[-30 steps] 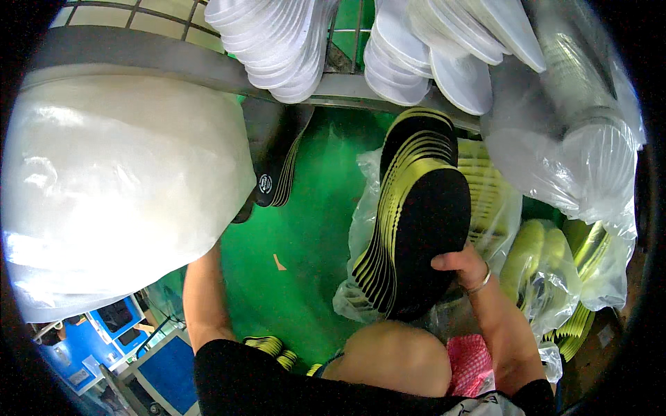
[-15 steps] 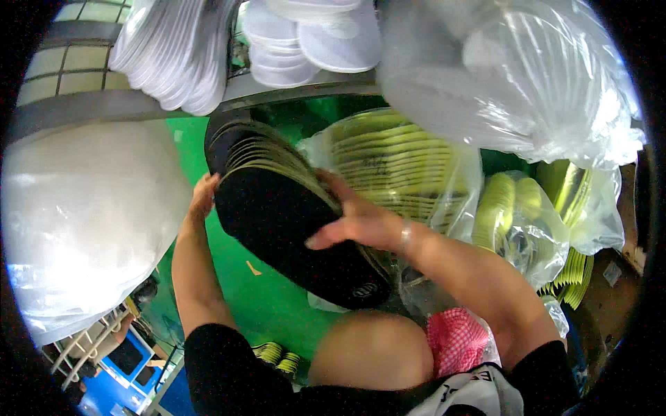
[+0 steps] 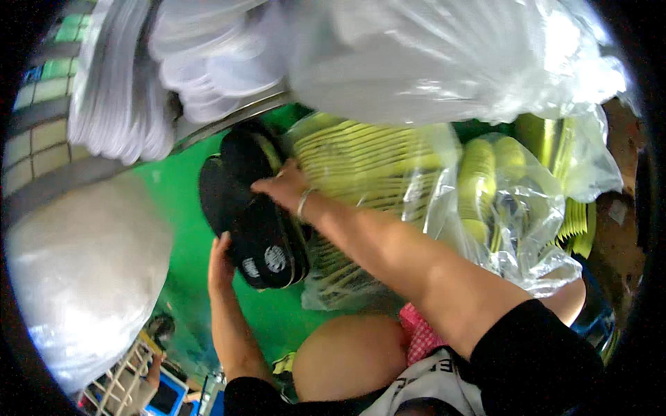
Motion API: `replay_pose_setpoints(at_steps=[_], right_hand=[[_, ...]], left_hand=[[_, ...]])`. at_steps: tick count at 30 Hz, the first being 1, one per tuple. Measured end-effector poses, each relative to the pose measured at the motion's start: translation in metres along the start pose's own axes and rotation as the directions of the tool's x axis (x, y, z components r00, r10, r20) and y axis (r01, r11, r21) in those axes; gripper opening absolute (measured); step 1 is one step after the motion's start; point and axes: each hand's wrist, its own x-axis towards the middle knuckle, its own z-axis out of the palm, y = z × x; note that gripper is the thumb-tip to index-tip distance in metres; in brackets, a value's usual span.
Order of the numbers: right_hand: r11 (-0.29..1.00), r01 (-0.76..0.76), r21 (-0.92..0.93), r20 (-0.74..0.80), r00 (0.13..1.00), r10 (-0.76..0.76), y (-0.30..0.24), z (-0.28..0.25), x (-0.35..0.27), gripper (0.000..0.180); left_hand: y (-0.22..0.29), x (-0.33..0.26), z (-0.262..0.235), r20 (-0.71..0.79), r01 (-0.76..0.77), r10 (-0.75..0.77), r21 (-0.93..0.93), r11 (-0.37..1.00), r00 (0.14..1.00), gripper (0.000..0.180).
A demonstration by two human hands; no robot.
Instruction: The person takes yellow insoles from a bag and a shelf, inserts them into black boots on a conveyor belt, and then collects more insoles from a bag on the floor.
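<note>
Moving left over the green floor (image 3: pixel 186 225), the black insoles (image 3: pixel 258 227) now apparently have two-handed support: the right hand (image 3: pixel 287 186) clasps them, thumb on top; the left hand (image 3: pixel 221 266) touches their edge, grip unclear.

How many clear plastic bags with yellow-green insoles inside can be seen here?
3 can be made out: a large bag beside the black insoles, a smaller bag to its right, and a third bag farther right, higher up. More may be hidden.
</note>
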Motion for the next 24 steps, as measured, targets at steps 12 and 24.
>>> replay_pose_setpoints(at_steps=[12, 24], right_hand=[[0.978, 0.173, 0.114, 0.374, 0.905, -0.204, -0.014, -0.043, -0.049, 0.086], [0.779, 0.480, -0.404, 0.125, 0.872, -0.473, 0.019, -0.349, -0.205, 0.031]], left_hand=[[0.031, 0.025, 0.028, 0.206, 0.114, -0.099, -0.060, 0.992, 0.974, 0.056], [0.087, -0.062, 0.056, -0.221, -0.319, 0.738, 0.796, 0.515, 0.638, 0.053]])
